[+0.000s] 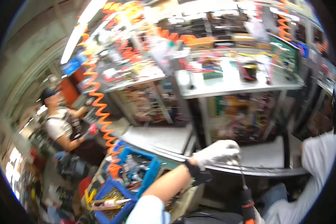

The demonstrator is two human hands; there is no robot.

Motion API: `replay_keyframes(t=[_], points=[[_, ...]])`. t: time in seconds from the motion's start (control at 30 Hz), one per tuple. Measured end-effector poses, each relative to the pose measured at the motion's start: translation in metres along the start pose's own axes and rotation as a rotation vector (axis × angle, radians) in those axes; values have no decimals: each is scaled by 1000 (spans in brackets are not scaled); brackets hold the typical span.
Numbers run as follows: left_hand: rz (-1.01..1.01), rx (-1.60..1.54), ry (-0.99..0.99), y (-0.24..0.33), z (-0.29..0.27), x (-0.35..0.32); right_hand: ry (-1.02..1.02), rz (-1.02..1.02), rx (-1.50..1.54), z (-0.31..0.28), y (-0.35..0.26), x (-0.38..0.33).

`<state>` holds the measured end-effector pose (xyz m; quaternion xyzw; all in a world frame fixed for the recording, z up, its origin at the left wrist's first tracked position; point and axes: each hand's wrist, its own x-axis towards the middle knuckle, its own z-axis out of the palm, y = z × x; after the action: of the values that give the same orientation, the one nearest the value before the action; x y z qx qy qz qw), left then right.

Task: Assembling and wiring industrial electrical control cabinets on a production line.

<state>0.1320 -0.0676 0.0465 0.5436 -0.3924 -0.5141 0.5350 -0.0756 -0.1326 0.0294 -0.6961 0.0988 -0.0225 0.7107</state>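
Observation:
My left hand (218,153), in a white glove with a black band at the wrist, reaches forward to the metal frame's near edge. Its fingers are curled together at the tip of a long thin bit; whatever they pinch is too blurred to make out. Low in the picture, a black and orange power screwdriver (247,205) points upward with that bit. My right hand (257,217), mostly cut off by the lower edge, is closed around its body.
Blue bins (140,168) with small hardware and tools stand left of my forearm, a caulking gun (108,203) across one. An orange coiled hose (99,100) hangs above. Cluttered benches (242,84) lie beyond the frame (265,171). Another person (59,121) works at left; a pale sleeve (321,155) shows at right.

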Motion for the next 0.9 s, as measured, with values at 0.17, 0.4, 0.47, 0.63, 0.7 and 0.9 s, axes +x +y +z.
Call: replay_keyframes(t=[0.17, 0.4, 0.47, 0.63, 0.7, 0.9], points=[[-45, -75, 243, 8, -5, 13, 272, 159, 268, -45, 56, -169], [63, 458, 374, -26, 44, 146, 589, 143, 441, -46, 76, -211], [-20, 421, 504, -21, 48, 180, 623, 186, 509, -45, 84, -213], [-128, 409, 533, -23, 38, 221, 632, 113, 377, -45, 109, -211], [-156, 385, 532, -25, 43, 223, 641, 96, 338, -47, 114, -211], [-136, 216, 196, -41, 55, 211, 678, 36, 323, -49, 136, -215]])
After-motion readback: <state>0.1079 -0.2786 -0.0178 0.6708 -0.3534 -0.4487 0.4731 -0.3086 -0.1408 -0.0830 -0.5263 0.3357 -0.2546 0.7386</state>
